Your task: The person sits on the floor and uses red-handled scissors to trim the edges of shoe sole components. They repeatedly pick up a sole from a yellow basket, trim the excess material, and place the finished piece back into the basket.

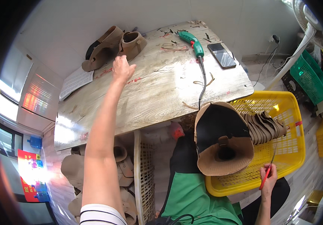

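My left hand is stretched out over the table, its thumb apart from the fingers. Its fingertips are at the near side of two tan boot uppers, a rounded one and a larger one with a black part; no grip on either shows. In my right hand are red-handled scissors, blades pointing up over the yellow basket. Another tan upper with black lining rests at the basket's left side, its opening toward me. Beside it lies a row of nested tan pieces.
On the wood-patterned table lie a green corded tool, a phone, glasses, scraps and a printed sheet. A pale crate and more tan uppers are below. A fan and green basket stand right.
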Motion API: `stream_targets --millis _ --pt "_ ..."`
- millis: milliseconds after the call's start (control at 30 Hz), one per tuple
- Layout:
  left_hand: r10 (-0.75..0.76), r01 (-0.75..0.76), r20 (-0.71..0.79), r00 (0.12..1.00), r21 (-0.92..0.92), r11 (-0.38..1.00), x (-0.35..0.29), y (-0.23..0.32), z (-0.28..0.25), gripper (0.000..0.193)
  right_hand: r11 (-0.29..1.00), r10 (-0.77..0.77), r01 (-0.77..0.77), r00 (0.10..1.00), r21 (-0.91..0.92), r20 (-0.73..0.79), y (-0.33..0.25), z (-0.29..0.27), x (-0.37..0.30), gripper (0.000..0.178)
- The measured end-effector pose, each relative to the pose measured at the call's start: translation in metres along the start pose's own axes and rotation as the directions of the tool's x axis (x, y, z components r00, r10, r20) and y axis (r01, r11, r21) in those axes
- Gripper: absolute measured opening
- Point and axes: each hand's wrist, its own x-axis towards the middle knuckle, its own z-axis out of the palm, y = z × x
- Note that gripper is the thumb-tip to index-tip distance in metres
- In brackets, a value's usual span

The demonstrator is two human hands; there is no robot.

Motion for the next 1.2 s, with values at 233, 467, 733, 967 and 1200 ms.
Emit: stream_targets --millis 233,467,733,967,1200 --pt "0.213 -0.219 0.053 0.976 0.308 0.926 0.107 0.01 0.03 0.085 0.977 0.092 -0.096 0.995 -0.193 -0.03 0.028 -0.005 0.007 0.02" --pt "0.182 -0.232 0.151 0.972 0.474 0.849 0.062 0.009 0.018 0.045 0.966 0.151 -0.146 0.989 -0.211 0.004 0.045 -0.014 0.002 0.022" --pt "0.044 -0.032 0.034 0.998 -0.295 0.955 -0.071 -0.019 -0.112 0.037 0.982 0.051 -0.048 0.999 -0.184 0.013 0.029 -0.032 -0.036 0.024" --pt "0.329 -0.414 0.353 0.876 0.196 0.889 -0.256 -0.043 -0.138 0.021 0.993 -0.057 0.063 0.997 -0.099 0.06 0.013 -0.039 -0.081 0.027" --pt "-0.161 0.062 -0.048 0.986 -0.785 0.616 -0.349 0.0 -0.204 0.036 0.977 -0.147 0.119 0.977 0.18 0.152 -0.005 -0.041 -0.126 0.033"
